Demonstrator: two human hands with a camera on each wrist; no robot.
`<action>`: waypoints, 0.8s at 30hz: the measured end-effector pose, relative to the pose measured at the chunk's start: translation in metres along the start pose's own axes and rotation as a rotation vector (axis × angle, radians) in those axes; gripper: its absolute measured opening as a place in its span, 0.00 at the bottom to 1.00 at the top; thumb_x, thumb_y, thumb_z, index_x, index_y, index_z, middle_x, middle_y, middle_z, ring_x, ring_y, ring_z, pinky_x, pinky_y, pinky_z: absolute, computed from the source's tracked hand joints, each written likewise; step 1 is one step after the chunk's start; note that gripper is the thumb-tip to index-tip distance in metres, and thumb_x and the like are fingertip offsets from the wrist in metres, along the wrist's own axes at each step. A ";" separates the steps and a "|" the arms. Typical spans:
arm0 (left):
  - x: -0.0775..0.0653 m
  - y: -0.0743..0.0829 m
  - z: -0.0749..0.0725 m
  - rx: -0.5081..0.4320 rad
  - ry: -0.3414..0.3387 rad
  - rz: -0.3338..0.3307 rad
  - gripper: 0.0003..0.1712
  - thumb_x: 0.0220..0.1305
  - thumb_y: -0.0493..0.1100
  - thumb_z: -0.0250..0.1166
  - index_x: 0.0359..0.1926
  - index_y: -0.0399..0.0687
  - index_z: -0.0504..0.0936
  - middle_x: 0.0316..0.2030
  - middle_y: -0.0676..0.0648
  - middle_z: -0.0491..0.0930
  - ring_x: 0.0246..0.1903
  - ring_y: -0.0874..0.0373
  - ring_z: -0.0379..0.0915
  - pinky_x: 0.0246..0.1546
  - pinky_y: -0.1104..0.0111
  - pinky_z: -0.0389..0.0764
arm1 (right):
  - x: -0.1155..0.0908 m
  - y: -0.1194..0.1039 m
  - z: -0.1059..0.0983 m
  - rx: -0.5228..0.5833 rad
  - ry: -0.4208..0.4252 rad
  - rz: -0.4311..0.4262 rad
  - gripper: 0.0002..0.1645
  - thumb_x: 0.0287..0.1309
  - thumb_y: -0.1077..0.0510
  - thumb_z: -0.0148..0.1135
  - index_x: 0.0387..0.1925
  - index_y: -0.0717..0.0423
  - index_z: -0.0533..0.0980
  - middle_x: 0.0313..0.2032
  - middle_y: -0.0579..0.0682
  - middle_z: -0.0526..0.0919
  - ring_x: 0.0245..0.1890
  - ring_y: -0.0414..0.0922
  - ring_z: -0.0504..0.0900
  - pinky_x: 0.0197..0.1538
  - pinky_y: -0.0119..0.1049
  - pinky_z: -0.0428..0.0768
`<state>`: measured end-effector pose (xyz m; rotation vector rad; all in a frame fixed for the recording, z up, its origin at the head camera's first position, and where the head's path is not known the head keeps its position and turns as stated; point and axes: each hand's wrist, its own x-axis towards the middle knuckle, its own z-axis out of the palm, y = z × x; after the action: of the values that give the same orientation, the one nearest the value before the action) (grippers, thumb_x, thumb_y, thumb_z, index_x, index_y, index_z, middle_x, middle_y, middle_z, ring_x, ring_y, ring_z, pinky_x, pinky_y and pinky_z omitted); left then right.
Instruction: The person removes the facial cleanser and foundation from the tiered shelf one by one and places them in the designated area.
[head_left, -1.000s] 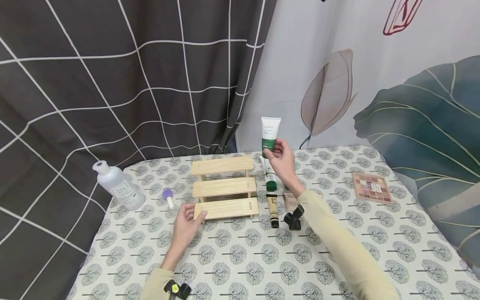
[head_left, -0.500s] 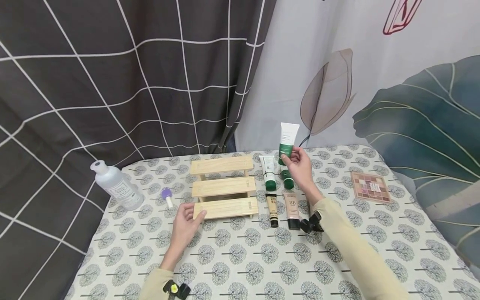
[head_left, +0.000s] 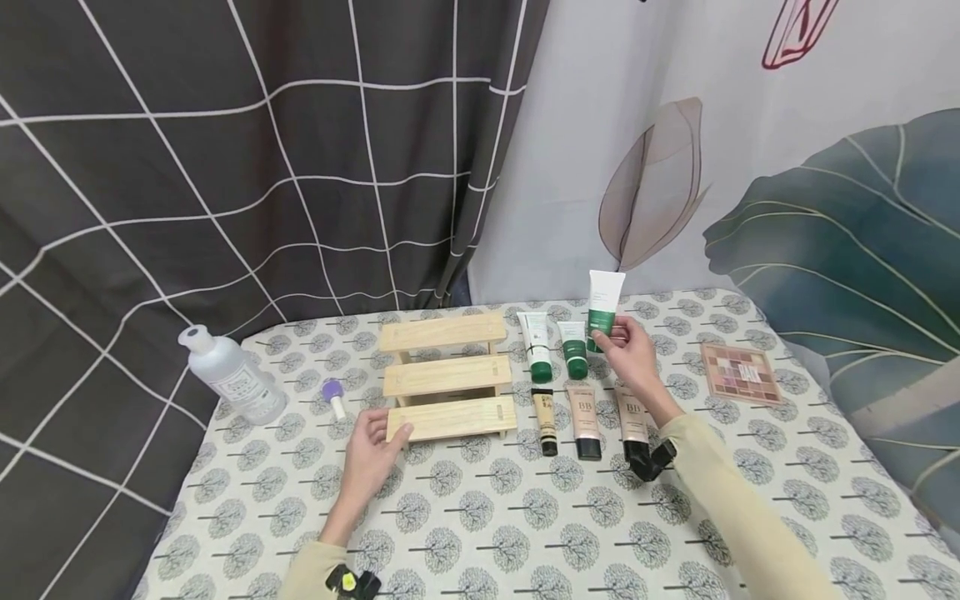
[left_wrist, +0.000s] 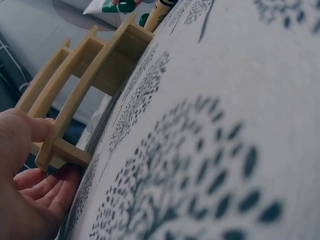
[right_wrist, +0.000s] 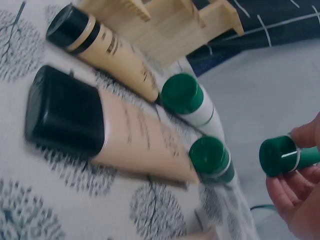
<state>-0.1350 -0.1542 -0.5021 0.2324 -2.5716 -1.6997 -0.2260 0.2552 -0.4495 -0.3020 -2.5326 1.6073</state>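
My right hand (head_left: 633, 357) pinches a white and green squeeze tube (head_left: 604, 302) near its green cap (right_wrist: 278, 156), upright above the table. In the right wrist view the cap hangs between thumb and fingers. Just left of it, another white and green tube (head_left: 573, 348) and a mostly white tube with a green cap (head_left: 536, 346) lie on the cloth. My left hand (head_left: 369, 450) grips the left end of the lowest step of a three-step wooden rack (head_left: 450, 418). Seen from the left wrist, the thumb is on top of the step (left_wrist: 75, 105) and the fingers are below.
In front lie a gold tube (head_left: 545, 419) and two beige BB cream tubes (head_left: 584, 417) (head_left: 632, 417). A palette (head_left: 742, 373) lies at the right. On the left are a pump-less white bottle (head_left: 238, 379) and a purple-topped item (head_left: 333, 395). Curtains hang behind.
My right hand has carried its tube to the right and lower, from above the mostly white tube to beside the second green one. My left hand has stayed on the rack.
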 end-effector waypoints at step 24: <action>0.000 0.000 0.001 -0.028 0.001 0.007 0.32 0.64 0.45 0.72 0.63 0.38 0.70 0.53 0.37 0.82 0.51 0.47 0.81 0.51 0.75 0.83 | -0.001 0.034 -0.020 -0.169 -0.039 0.142 0.35 0.70 0.52 0.60 0.68 0.71 0.64 0.59 0.70 0.75 0.57 0.62 0.79 0.65 0.54 0.79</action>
<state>-0.1349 -0.1534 -0.5020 0.2233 -2.5424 -1.7319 -0.2174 0.2870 -0.4717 -0.4828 -2.7392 1.4581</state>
